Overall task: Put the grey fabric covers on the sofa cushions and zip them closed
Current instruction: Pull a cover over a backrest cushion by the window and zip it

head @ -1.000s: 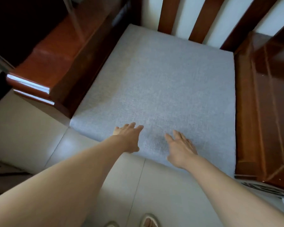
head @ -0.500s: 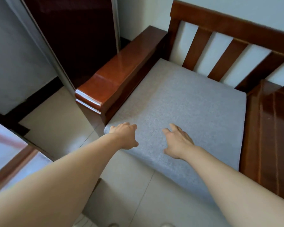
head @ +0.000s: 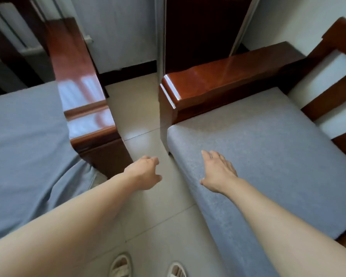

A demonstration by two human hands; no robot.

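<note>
A grey-covered cushion [head: 268, 146] lies flat in the wooden chair on the right. My right hand [head: 218, 172] rests on its front edge with the fingers straight and spread. My left hand [head: 144, 172] hangs over the floor tiles between the two seats, fingers loosely curled, holding nothing. A second grey fabric cover [head: 28, 148] lies over the seat on the left, and a fold of it droops off the front corner. No zip is visible.
Two glossy brown wooden armrests, the left one [head: 84, 96] and the right one [head: 218, 84], flank a narrow strip of beige floor tiles [head: 140, 120]. A dark doorway [head: 200, 31] stands behind. The slatted chair back [head: 332, 92] is at the far right. My slippers [head: 122, 266] show at the bottom.
The view has swung left, bringing the left seat and its grey cover into sight. My left hand has come off the right cushion and hangs over the floor. My right hand stays on the cushion.
</note>
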